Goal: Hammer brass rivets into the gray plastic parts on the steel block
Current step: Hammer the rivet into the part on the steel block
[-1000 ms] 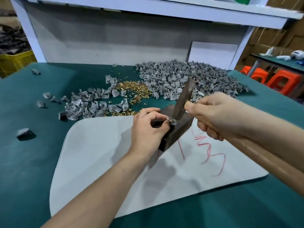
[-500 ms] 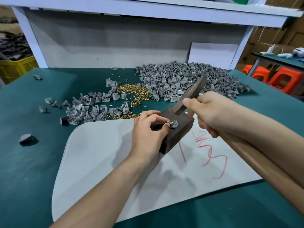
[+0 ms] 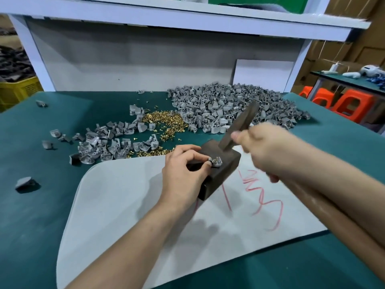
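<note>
gray plastic part (image 3: pixel 216 163) sits on the steel block (image 3: pixel 228 164), pinched from its left by the left hand (image 3: pixel 183 176), the nearer one. just right and beyond, the blurred right hand (image 3: pixel 264 149) grips the hammer (image 3: pixel 239 127), slanted over the block's far side; a blow would likely fall down-left. brass rivets (image 3: pixel 164 122) lie farther back.

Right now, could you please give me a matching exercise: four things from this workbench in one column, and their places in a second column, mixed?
1 hammer
2 gray plastic part
3 brass rivets
4 steel block

A loose heap on the green table
B stands on the pale mat
C gripped in the right hand
D held on the block by the left hand

Pairs: 1-C, 2-D, 3-A, 4-B
</note>
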Demonstrator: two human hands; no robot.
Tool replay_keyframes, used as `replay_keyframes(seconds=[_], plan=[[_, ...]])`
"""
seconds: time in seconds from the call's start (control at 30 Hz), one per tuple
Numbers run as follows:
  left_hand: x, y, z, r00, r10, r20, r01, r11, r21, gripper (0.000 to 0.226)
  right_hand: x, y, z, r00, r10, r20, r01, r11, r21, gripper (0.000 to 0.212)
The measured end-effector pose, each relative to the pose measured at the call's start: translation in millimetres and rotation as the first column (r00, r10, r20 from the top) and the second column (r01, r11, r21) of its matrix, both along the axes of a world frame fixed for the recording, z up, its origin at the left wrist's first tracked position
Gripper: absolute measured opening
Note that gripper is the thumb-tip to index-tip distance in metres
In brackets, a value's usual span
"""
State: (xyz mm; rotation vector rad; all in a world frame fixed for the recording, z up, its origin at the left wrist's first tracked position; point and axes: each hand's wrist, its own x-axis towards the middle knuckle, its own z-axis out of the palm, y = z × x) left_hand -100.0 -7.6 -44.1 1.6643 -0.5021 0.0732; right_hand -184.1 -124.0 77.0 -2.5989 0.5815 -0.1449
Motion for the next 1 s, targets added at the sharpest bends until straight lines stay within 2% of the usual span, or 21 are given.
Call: replay_keyframes(seconds=[0.1,0.2,0.37,0.53,0.63,0.73,0.83,0.93,1.0], plan=[[2,2,3,1.000,0.022,0.014,-0.023,0.996,0.083,0.022,4,-3,18,0.993,0.006,0.116,-0.006,1.000,-0.001,0.046],[1,2,5,0.999,0.019,0.028,-0.022,0.996,0.091,0.026,6,3,8,0.998,0.045,0.046,-0.043,0.999,-0.032,0.047],[1,1,5,0.999,0.026,0.038,-0.029,0.997,0.076,0.025,1,0,-8,0.999,0.031,-0.009,-0.031,0.999,0.011,0.045],[0,3,2,1.000,-0.012,0.013,0.012,0.999,0.053,0.015,4,1,-17,0.995,0.018,-0.093,-0.019,1.000,-0.015,0.047],[2,3,5,0.999,-0.006,0.039,0.002,0.993,0.115,0.016,5,2,-16,0.994,0.010,-0.107,-0.012,1.000,-0.016,0.047],[3,3,5,1.000,-0.013,0.021,0.011,0.995,0.095,0.016,6,3,-11,0.993,0.004,-0.115,-0.008,0.999,-0.032,0.046],[2,2,4,0.999,-0.047,0.025,0.043,0.989,0.141,0.009,7,3,2,0.998,-0.003,-0.068,-0.002,0.998,-0.068,0.044],[-2,-1,3,0.996,-0.033,-0.078,0.034,0.999,0.008,0.007,8,2,9,1.000,0.002,-0.029,-0.004,0.997,-0.082,0.043],[-1,-2,2,0.998,-0.025,-0.061,0.025,1.000,0.003,0.004,8,3,6,0.998,0.016,-0.064,-0.021,0.997,-0.075,0.043]])
